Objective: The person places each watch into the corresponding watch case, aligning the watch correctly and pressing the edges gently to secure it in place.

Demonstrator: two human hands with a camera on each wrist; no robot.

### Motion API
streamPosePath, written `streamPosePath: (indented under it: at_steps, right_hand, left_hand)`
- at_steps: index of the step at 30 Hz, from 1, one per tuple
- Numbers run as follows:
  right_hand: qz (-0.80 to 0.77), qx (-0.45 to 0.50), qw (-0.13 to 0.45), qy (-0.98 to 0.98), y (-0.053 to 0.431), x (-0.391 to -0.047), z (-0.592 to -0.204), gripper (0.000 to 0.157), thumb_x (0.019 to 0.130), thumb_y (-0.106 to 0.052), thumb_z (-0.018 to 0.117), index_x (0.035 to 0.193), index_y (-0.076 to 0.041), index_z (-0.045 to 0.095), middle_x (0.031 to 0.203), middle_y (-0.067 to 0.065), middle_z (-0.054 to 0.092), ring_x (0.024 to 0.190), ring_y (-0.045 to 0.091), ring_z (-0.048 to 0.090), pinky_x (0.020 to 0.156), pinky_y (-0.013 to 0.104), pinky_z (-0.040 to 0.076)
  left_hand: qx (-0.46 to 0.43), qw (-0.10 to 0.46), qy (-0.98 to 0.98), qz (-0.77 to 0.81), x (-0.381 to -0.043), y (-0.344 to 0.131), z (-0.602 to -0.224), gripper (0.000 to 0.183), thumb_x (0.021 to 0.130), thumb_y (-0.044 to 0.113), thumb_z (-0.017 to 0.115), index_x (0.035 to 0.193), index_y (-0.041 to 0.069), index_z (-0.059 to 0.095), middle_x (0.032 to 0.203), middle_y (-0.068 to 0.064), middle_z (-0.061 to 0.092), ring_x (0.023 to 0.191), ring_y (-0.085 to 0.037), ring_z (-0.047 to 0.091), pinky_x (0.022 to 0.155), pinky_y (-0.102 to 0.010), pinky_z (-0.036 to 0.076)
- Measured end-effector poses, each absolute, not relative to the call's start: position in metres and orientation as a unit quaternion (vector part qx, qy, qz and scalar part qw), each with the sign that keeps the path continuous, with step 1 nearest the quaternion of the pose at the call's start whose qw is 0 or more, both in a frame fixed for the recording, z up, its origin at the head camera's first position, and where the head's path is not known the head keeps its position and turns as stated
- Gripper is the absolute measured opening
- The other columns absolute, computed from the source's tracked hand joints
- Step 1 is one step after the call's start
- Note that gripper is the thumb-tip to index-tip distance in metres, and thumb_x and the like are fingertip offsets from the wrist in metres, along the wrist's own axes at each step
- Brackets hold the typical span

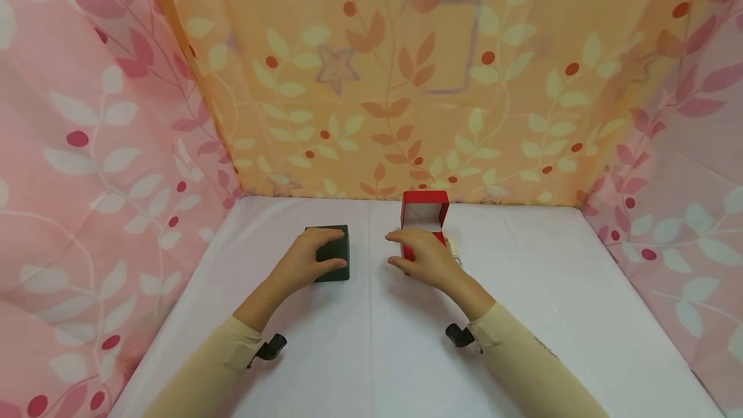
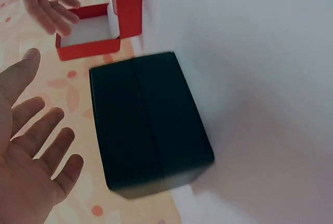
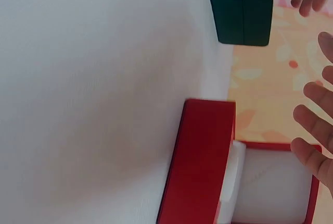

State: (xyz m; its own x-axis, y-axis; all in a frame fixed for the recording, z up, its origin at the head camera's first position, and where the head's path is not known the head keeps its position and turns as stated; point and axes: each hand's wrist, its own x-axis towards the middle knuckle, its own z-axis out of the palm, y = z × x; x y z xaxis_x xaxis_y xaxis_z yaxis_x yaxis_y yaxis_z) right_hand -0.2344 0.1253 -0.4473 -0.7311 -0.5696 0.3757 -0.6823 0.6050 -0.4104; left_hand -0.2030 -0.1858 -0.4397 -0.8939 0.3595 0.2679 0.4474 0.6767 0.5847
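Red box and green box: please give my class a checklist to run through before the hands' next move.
1. Red box open: ok, lid raised.
2. Green box closed: ok.
3. Left hand free: ok, holding nothing.
4. Right hand free: ok, holding nothing.
5. Pale item beside the red box identified: cannot tell, partly hidden.
6. Green box's contents known: cannot tell.

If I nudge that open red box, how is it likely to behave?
The red box will probably slide rather than roll, given its flat, squared sides. Its walls look straight and crisp, so it should feel stiff rather than floppy. The lid stands raised at the back, so a push up there might swing it or tip the box.
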Motion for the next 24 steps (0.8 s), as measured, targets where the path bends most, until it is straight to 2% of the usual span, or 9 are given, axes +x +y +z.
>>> streamPosePath:
  at_steps: [6,11,18,24]
  right_hand:
    - [0.285,0.341,0.126,-0.887,0.144,-0.232,-0.448,0.048,0.087,-0.026,0.084,0.132,-0.015,0.07,0.128,0.001,0.072,0.119,0.023,0.066,0.104,0.047,0.051]
    - [0.288,0.332,0.136,-0.888,0.159,-0.229,-0.447,0.047,0.086,-0.023,0.084,0.13,-0.012,0.071,0.126,0.003,0.072,0.119,0.025,0.065,0.104,0.05,0.05]
    - [0.296,0.295,0.116,-0.901,0.178,-0.226,-0.445,0.048,0.088,-0.027,0.083,0.133,-0.015,0.069,0.129,0.001,0.07,0.123,0.026,0.062,0.106,0.053,0.048]
    - [0.3,0.285,0.138,-0.9,0.196,-0.224,-0.447,0.046,0.087,-0.022,0.084,0.13,-0.011,0.07,0.127,0.004,0.071,0.123,0.028,0.062,0.105,0.053,0.048]
  left_hand:
    - [-0.226,0.051,-0.917,-0.323,-0.205,-0.164,-0.437,0.064,0.085,0.039,0.083,0.141,0.015,0.062,0.14,-0.001,0.063,0.135,-0.026,0.05,0.113,-0.052,0.041]
    - [-0.239,0.048,-0.918,-0.313,-0.211,-0.145,-0.435,0.061,0.086,0.038,0.083,0.139,0.016,0.064,0.139,0.0,0.065,0.138,-0.029,0.049,0.116,-0.056,0.036]
    - [-0.257,0.052,-0.916,-0.304,-0.222,-0.117,-0.441,0.059,0.085,0.037,0.084,0.138,0.017,0.065,0.135,0.0,0.067,0.128,-0.023,0.055,0.111,-0.049,0.043]
    - [-0.269,0.037,-0.917,-0.293,-0.232,-0.093,-0.447,0.061,0.087,0.041,0.082,0.14,0.018,0.064,0.137,0.001,0.066,0.129,-0.021,0.053,0.111,-0.046,0.044]
